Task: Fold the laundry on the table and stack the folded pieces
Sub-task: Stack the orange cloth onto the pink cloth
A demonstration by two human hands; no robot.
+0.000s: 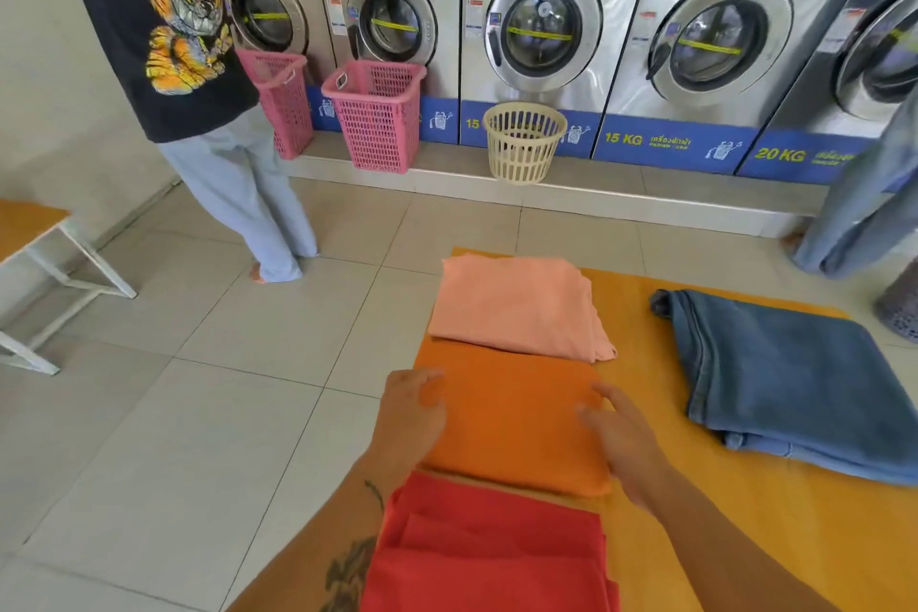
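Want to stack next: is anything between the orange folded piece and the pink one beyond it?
Nothing visible. The orange piece, with the left hand and right hand on its sides, lies right next to the pink piece, whose top is bare.

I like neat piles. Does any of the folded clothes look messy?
Mostly neat. Only the pink piece looks slightly off: its right edge shows loose layers poking out at the corner.
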